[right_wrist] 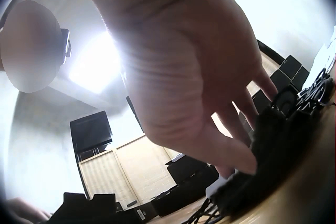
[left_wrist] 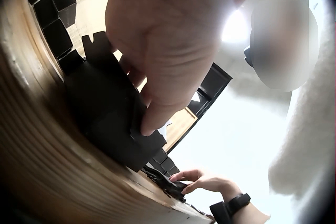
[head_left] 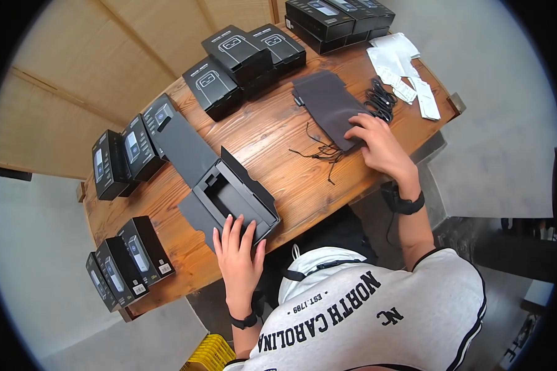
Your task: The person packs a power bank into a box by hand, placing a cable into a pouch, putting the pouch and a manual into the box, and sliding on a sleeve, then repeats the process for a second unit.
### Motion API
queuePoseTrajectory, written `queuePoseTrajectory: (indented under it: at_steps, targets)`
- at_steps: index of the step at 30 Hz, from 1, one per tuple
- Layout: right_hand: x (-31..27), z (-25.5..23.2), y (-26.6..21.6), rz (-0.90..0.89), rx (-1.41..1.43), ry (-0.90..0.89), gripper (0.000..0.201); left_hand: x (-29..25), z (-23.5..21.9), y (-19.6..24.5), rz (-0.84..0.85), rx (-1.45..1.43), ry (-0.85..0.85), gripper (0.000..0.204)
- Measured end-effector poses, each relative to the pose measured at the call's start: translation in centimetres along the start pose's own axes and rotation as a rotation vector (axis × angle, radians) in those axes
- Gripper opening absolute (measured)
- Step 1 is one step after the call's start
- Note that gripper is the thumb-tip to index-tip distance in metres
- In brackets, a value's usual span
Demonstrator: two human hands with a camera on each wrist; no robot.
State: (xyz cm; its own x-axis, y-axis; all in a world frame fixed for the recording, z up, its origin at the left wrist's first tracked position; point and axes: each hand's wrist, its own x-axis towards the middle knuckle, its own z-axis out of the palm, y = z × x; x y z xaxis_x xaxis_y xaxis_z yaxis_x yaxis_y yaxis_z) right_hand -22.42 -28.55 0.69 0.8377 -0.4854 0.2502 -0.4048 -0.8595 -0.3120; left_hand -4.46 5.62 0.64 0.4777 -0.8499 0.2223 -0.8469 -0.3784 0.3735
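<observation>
Open box (head_left: pixel 246 196): smooth, matt card is shown.
Pouch (head_left: pixel 331 102): matt, soft-looking cloth is seen.
Tabletop (head_left: pixel 272 151): grained wood is lit to a gloss.
Cables (head_left: pixel 382 102), right: plastic-like coating is seen.
Far-right slips (head_left: pixel 426 102): paper is shown.

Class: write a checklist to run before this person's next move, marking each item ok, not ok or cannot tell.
Black cardboard box open: ok, inside showing.
Left hand on box: ok, touching its near end.
Right hand on flat dark-grey fabric pouch: ok, touching it.
Thin black cords tidy: not ok, spread loosely over the brown wooden table.
Black cables bundled: ok, beside the pouch.
Pouch empty: cannot tell, inside hidden.
</observation>
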Motion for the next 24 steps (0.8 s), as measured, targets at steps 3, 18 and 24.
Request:
queuePoseTrajectory:
  at_steps: [3, 18, 24]
  targets:
    - [0.3, 0.3, 0.9, -0.010, 0.020, 0.038, 0.023, 0.0, -0.4, 0.3, 0.009, -0.034, -0.006, 0.047]
    - [1.3, -1.4, -11.4, -0.621, 0.525, 0.284, 0.026, 4.4, -1.0, 5.2, 0.445, -0.040, 0.243, 0.045]
    - [0.8, -2.3, -9.6, -0.440, 0.936, -0.037, 0.011, 4.4, -1.4, 4.7, 0.381, -0.102, 0.311, 0.029]
